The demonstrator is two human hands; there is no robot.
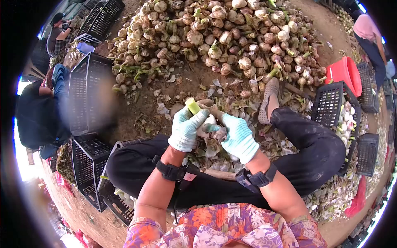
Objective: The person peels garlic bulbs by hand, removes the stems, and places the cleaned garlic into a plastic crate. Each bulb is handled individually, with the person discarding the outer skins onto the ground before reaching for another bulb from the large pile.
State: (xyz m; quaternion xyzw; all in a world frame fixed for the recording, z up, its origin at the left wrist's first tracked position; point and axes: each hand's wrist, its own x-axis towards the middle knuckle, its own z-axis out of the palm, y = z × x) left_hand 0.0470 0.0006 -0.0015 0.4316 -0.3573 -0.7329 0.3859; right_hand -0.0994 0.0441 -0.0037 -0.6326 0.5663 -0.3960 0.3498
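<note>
A garlic bulb (209, 121) with a cut green stem (192, 106) is between my two gloved hands, above the peelings on the ground. My left hand (187, 127) is closed round the bulb and stem, with the stem's pale green end poking up past the thumb. From the other side, the fingers of my right hand (240, 136) are closed against the bulb, on a greyish-brown piece of its outer skin (221, 133). The palms and part of the bulb are hidden by the gloves.
A big heap of garlic (215, 37) lies ahead. Peelings cover the ground around my legs. At right stand a crate of peeled garlic (328, 103) and a red bucket (343, 74). Black crates (89, 165) stand at left. Other people sit at left and stand at far right.
</note>
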